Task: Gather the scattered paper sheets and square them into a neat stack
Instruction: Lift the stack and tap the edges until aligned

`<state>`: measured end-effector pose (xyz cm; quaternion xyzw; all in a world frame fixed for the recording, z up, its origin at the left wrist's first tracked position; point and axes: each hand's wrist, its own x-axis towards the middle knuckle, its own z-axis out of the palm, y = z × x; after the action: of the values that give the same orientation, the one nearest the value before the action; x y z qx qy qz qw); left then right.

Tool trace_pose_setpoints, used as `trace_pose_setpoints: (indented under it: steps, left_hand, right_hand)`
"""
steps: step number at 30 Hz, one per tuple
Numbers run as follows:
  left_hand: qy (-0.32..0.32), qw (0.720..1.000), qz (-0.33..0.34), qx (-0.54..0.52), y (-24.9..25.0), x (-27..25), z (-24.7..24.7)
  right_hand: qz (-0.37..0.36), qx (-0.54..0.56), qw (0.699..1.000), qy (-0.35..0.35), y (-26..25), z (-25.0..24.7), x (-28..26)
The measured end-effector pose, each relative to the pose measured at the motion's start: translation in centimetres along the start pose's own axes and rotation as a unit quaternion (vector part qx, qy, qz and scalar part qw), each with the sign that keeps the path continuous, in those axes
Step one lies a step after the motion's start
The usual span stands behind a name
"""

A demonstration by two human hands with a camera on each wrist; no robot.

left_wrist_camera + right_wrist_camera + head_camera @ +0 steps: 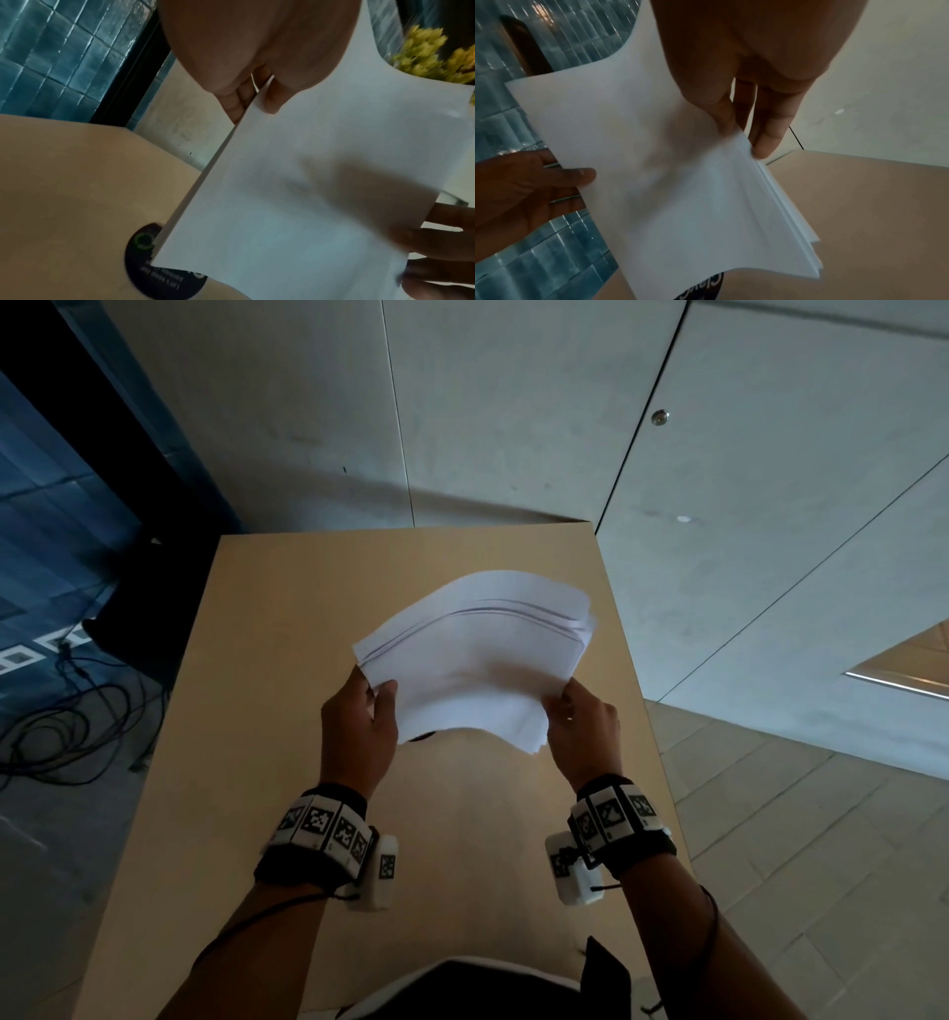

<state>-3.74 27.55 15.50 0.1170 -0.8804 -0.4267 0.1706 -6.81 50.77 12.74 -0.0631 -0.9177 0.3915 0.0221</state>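
The tan surface (246, 762) is big and flat. Above it, a bunch of white paper sheets (477, 660) is held up in the air, bent, with uneven edges. The left hand (357, 731) pinches the left side. The right hand (583, 731) pinches the right side, fingers (767, 138) clamped on the paper.

A: Where does the paper stack (477, 660) sit?

B: Above the middle of the surface (246, 711), off it, between the two hands. The left hand (357, 731) is on its left edge, the right hand (583, 731) on its right edge.

A: Anything under it?

B: A round sticker (144, 263) lies on the surface, partly hidden below the stack's near edge.

A: And around the surface?

B: A wall (513, 403) stands behind it, and cables (61, 726) lie on the floor to its left.
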Motion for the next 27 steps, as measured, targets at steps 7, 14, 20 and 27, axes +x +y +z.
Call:
trace_pose_setpoints:
  steps: [7, 14, 20, 27]
  left_hand:
    - [-0.052, 0.996, -0.06, -0.033, -1.7, -0.8, 0.8]
    - [-0.034, 0.999, 0.015, 0.003, -0.5, 0.0, -0.3]
    - [-0.004, 0.999, 0.021, -0.049, 0.3, 0.4, -1.0]
    - [-0.028, 0.996, -0.042, -0.078, -1.0, -0.1, 0.1]
  right_hand:
    - [0.036, 0.064, 0.994, -0.075, 1.4, 0.5, -0.3]
    - [0.005, 0.053, 0.998, -0.025, 0.4, -0.7, 0.4]
    - [-0.058, 0.059, 0.996, 0.016, -0.7, -2.4, 0.7]
    - [-0.015, 0.05, 0.997, -0.058, 1.6, -1.0, 0.7]
